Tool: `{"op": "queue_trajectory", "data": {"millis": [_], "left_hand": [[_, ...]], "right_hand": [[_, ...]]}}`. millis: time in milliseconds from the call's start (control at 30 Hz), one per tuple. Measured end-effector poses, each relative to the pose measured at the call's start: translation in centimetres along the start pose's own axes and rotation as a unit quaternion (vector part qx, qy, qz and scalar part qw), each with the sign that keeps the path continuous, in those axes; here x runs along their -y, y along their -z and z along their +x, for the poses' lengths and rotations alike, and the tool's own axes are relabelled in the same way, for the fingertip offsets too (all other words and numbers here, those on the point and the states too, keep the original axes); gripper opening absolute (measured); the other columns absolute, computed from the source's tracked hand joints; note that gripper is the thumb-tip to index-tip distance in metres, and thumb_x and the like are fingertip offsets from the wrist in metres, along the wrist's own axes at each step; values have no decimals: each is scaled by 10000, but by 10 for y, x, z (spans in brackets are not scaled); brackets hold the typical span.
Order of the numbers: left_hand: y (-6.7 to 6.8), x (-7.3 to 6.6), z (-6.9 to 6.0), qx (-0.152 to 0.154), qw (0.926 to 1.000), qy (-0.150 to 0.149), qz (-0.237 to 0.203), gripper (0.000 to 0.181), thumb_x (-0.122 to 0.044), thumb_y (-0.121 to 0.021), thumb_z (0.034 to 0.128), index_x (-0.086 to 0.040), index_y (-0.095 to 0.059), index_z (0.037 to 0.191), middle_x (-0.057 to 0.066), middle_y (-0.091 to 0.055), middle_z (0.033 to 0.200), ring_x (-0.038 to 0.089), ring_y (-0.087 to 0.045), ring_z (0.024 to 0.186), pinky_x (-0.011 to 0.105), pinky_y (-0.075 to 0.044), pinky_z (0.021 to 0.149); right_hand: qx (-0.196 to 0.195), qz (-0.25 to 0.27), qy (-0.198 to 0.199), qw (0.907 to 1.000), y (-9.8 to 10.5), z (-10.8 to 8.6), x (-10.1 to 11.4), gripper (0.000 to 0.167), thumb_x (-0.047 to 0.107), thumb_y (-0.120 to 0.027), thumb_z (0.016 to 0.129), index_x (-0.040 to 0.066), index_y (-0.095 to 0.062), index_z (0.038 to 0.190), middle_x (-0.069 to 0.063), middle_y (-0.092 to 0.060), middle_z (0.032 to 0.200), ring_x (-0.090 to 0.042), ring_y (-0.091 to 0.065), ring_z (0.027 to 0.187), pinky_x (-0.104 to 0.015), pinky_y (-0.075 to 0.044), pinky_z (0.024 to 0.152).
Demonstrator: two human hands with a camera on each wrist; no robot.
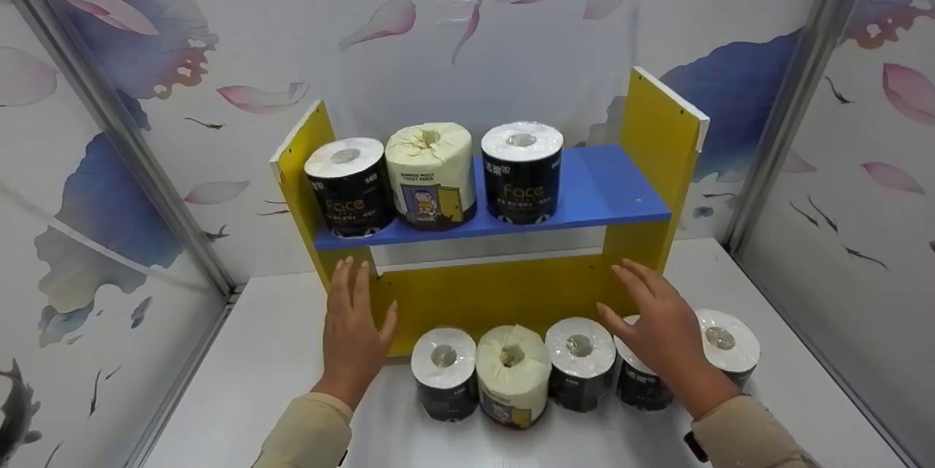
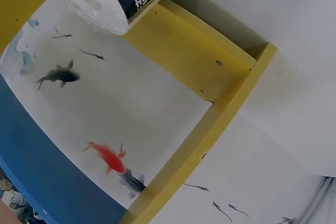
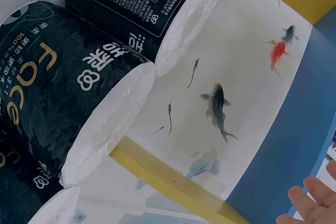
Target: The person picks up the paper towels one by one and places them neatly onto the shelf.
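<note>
My left hand hovers with spread fingers before the left end of a yellow shelf unit, left of a front row of toilet rolls. On the right, my other hand is held out the same way, fingers extended. It partly hides a black-wrapped roll below it. Neither hand holds anything. Also in the row are a black-wrapped roll, a cream-wrapped roll and another black one. At the right wrist view's lower right corner, some fingers show, apart from the rolls.
On the blue shelf board stand a black roll, a cream roll and a second black roll. Another roll stands at the row's right end. Patterned wall panels surround the white table.
</note>
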State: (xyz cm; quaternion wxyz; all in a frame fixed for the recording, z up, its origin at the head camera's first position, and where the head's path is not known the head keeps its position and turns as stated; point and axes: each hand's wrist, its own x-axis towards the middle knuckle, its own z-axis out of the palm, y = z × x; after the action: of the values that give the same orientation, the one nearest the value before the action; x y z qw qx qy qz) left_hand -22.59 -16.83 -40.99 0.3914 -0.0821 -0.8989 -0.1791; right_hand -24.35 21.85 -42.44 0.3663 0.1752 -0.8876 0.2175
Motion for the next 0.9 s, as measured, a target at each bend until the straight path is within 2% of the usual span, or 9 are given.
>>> {"op": "queue_trajectory", "data": {"millis": [133,267,533,700,900], "left_hand": [[3,3,2,90,9991,387,-139,692,-189,-720,854,42,-384,1412,240,-277,1484,368,-275,1387,510,-330,1074],[6,6,7,254,9939,993,-403,668,-216,-672,894,39,-361,1427,234,-249,1502,371,-284,1383,502,-326,1079],[11,14,17,543,9697,2171,-983,641,-257,-575,954,21,-304,1464,192,-194,1537,363,-292,1376,499,-328,1079],[15,19,22,562,9543,2668,-1222,616,-274,-537,973,10,-296,1465,187,-214,1524,350,-292,1374,489,-295,1102],[19,25,30,460,9405,3125,-1255,585,-294,-511,987,11,-318,1447,207,-297,1485,344,-288,1370,490,-274,1114]], "right_hand": [[23,4,81,10000,-3,-1,2,577,254,-825,728,35,-639,1228,-168,-596,1267,-378,-584,1104,-516,-506,829],[39,20,201,9998,-7,-2,6,564,245,-830,721,36,-649,1212,-167,-619,1230,-370,-599,1080,-512,-511,825],[49,20,400,9992,-12,-6,13,459,183,-826,725,76,-690,1149,-123,-699,1075,-311,-667,938,-452,-546,740],[32,142,590,9982,-14,-7,18,356,133,-824,721,88,-718,1058,-80,-716,1012,-254,-688,882,-374,-557,675],[1,253,909,9955,-17,-9,26,354,147,-833,707,105,-721,1040,-70,-712,1004,-232,-690,858,-338,-555,624]]}}
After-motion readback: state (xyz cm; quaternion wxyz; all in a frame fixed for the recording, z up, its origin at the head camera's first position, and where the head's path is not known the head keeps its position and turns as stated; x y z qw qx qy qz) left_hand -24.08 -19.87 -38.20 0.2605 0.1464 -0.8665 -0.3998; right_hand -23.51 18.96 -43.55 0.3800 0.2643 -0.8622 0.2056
